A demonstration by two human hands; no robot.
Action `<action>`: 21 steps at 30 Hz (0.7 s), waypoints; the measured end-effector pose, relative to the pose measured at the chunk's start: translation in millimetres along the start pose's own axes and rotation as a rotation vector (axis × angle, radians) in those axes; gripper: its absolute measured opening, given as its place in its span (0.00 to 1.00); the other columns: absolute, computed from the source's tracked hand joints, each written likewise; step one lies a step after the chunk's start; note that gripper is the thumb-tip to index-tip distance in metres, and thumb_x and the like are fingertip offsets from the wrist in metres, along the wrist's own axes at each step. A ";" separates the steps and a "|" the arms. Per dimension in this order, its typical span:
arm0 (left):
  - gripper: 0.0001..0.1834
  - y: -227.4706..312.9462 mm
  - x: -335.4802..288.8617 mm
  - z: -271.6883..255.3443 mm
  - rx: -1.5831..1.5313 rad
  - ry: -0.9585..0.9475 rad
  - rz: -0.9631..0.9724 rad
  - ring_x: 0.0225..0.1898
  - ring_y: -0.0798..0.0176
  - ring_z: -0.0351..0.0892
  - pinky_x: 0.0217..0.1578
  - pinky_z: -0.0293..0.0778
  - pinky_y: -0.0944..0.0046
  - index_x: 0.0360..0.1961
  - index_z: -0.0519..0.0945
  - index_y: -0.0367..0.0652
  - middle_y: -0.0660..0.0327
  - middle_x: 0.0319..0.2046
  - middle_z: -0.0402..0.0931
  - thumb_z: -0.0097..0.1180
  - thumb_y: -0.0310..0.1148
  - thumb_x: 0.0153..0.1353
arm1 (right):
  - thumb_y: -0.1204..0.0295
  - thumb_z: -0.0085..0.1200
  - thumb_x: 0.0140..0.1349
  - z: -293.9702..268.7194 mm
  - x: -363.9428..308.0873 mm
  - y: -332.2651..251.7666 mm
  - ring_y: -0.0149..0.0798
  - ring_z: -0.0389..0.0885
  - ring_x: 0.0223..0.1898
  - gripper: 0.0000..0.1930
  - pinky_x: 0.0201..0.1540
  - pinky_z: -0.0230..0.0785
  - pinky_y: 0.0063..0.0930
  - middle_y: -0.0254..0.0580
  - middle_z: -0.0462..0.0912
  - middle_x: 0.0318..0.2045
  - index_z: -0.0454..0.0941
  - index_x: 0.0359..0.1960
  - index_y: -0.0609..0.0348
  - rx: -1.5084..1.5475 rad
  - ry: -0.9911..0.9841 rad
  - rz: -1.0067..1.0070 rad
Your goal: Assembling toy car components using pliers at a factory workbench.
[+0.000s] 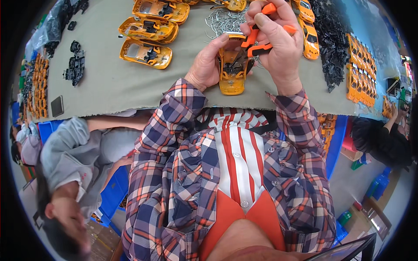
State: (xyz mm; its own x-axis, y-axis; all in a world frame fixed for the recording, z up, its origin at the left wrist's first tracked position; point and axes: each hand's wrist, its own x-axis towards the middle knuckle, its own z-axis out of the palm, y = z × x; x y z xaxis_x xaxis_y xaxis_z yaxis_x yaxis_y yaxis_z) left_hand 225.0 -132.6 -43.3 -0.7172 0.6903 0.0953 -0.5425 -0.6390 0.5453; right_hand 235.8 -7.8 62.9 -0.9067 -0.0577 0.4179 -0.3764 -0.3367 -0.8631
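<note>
My left hand (205, 65) grips a yellow toy car body (232, 85) by its side, its open underside turned up, with dark parts inside. My right hand (278, 41) is closed around an orange-and-black hand tool (260, 49) that looks like pliers; fingers hide much of it. The tool is over the far right end of the car body; whether they touch, I cannot tell. Just beyond my hands lies a heap of thin silver metal pins (222, 21). Left of them rest more upturned yellow car bodies (146, 53), some stacked.
Black plastic parts (331, 39) are heaped at the right, beside rows of yellow car bodies (361, 69). A black part (75, 65) and a phone-like dark slab (57, 106) lie at the left. A person in grey (78, 152) sits close on my left.
</note>
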 end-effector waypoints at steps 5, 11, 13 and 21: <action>0.28 6.1 1.4 12.2 0.015 0.068 0.059 0.43 0.57 0.76 0.46 0.74 0.49 0.54 0.67 0.39 0.55 0.46 0.72 0.39 0.51 0.64 | 0.80 0.44 0.60 -2.7 -12.8 8.3 0.31 0.68 0.36 0.22 0.39 0.67 0.27 0.40 0.70 0.38 0.61 0.57 0.68 0.055 0.029 -0.102; 0.25 8.5 5.9 -5.4 0.086 0.090 0.112 0.40 0.60 0.76 0.40 0.76 0.56 0.48 0.71 0.38 0.54 0.41 0.75 0.42 0.49 0.63 | 0.86 0.42 0.58 9.4 -45.7 13.8 0.31 0.68 0.33 0.22 0.38 0.67 0.25 0.41 0.69 0.36 0.60 0.56 0.67 0.006 0.130 -0.321; 0.23 14.0 4.9 -3.2 0.011 0.102 0.035 0.39 0.61 0.76 0.38 0.75 0.60 0.46 0.72 0.39 0.56 0.39 0.75 0.43 0.48 0.63 | 0.86 0.43 0.57 12.1 -54.0 18.9 0.32 0.67 0.36 0.25 0.40 0.66 0.27 0.41 0.68 0.36 0.58 0.58 0.66 -0.057 0.067 -0.374; 0.23 -0.3 -6.5 2.6 0.035 0.186 -0.004 0.42 0.60 0.76 0.42 0.74 0.58 0.49 0.69 0.39 0.57 0.43 0.74 0.39 0.48 0.65 | 0.82 0.47 0.52 30.7 -42.0 -23.7 0.34 0.65 0.38 0.31 0.45 0.63 0.31 0.41 0.66 0.38 0.54 0.61 0.64 -0.028 0.092 -0.295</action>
State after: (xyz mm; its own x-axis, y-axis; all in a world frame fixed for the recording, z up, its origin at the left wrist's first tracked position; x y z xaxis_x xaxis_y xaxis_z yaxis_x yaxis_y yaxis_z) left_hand 231.0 -136.0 -41.9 -0.7851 0.6163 -0.0612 -0.5326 -0.6214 0.5746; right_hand 288.7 -26.3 74.5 -0.7705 0.1242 0.6252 -0.6297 -0.3004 -0.7164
